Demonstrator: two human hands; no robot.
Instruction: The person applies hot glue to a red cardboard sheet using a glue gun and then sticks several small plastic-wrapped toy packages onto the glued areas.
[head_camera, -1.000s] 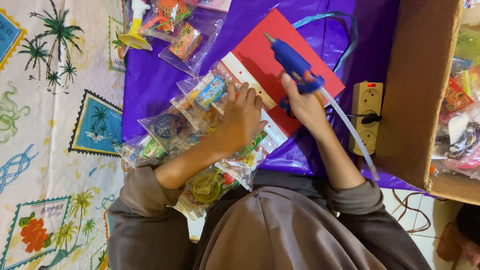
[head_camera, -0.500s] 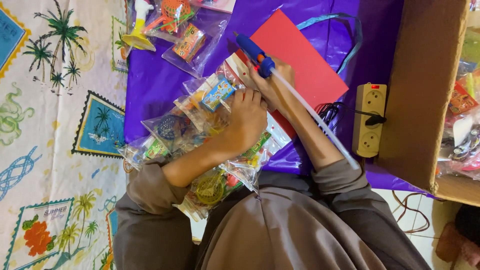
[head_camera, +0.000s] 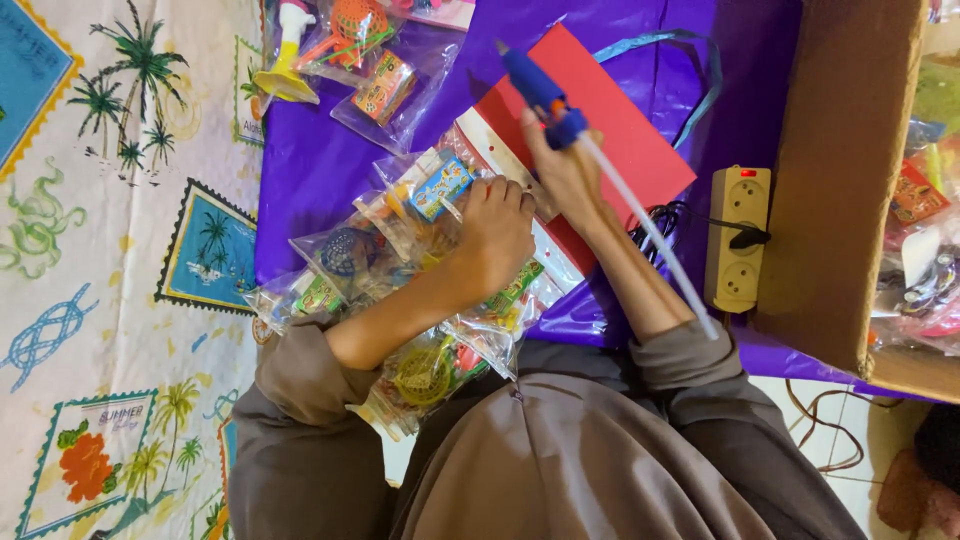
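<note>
The right hand (head_camera: 565, 175) grips the blue glue gun (head_camera: 540, 92) over the red card (head_camera: 620, 130), the left hand (head_camera: 495, 235) presses flat on one toy packet (head_camera: 435, 190), other packets unattached.

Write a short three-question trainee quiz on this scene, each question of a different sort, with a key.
1. True or false: the right hand holds the blue glue gun.
2. What does the left hand press on? A) the cardboard box B) the clear toy packets C) the power strip
3. Fill in: the red card lies on a ___ sheet.

Key: 1 true; 2 B; 3 purple.
</note>
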